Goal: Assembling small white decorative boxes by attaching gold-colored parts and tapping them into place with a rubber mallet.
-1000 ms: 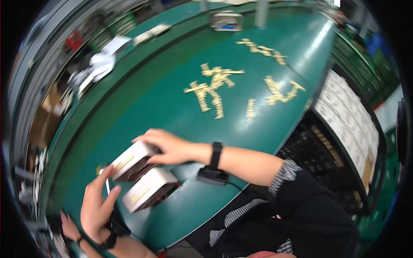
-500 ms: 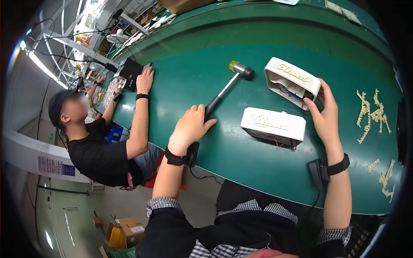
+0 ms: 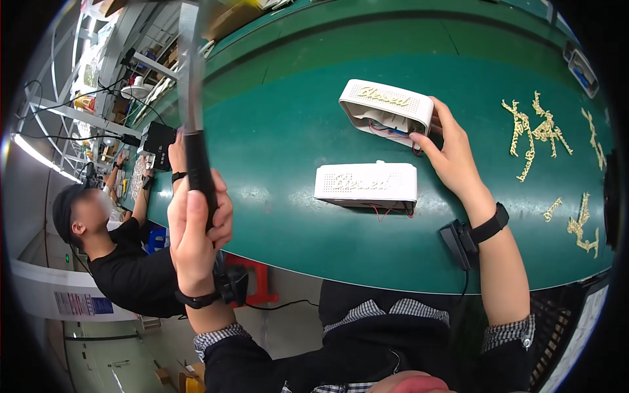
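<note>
My left hand (image 3: 200,226) is closed around the black grip of a hammer (image 3: 200,164), raised upright on the left. Its metal shaft runs up to the top edge, where the head is blurred and mostly cut off. On the table, my right hand (image 3: 452,147) grips the right end of a white open-backed housing (image 3: 347,92), with thumb and fingers on its wall. Cream lettering sits on that housing's upper face, and wires show inside. A second white housing (image 3: 331,187) with a perforated face and similar lettering lies nearer me, red wires poking out below.
Cream lettering pieces (image 3: 544,131) lie in loose clusters on the right of the green table (image 3: 282,131). Another small housing (image 3: 582,72) stands at the far right. A co-worker (image 3: 118,262) in a black shirt works on the left, by a black box (image 3: 157,141).
My left hand has lifted the hammer off the table and swung it up to the left. The right hand keeps its hold on the housing. The whole view has shifted.
</note>
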`<state>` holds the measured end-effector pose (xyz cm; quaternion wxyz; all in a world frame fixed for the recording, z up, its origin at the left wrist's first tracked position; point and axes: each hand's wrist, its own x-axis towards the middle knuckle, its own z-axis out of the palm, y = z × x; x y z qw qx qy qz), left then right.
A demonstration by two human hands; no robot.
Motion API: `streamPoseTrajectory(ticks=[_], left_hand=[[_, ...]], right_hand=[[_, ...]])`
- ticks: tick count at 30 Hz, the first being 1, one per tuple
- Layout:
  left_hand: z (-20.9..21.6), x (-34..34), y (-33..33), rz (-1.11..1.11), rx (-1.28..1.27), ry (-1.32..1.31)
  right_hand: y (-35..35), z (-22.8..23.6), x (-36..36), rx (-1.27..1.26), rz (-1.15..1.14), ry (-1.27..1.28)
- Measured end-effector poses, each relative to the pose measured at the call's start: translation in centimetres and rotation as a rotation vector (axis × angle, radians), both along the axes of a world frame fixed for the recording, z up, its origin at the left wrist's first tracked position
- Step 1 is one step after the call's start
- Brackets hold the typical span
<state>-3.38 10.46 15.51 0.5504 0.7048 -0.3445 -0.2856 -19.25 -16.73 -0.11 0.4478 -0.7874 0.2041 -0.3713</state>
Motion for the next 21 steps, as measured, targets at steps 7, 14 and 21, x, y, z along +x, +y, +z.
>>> streamPoseTrajectory(ticks=[7, 14, 21], left_hand=[[-3.0, -1.2, -1.1, -0.086, 0.081, -0.134], [-0.6, -1.8, -0.1, -0.019, -0.008, -0.161], [-2.0, -2.0, -1.1, -0.004, 0.396, 0.081]], right_hand=[[0.3, 0.5, 0.0, 0.071, 0.025, -0.028], [0.0, -0.2, 0.0, -0.037, -0.019, 0.013], [0.2, 0.3, 0.0, 0.059, 0.009, -0.034]])
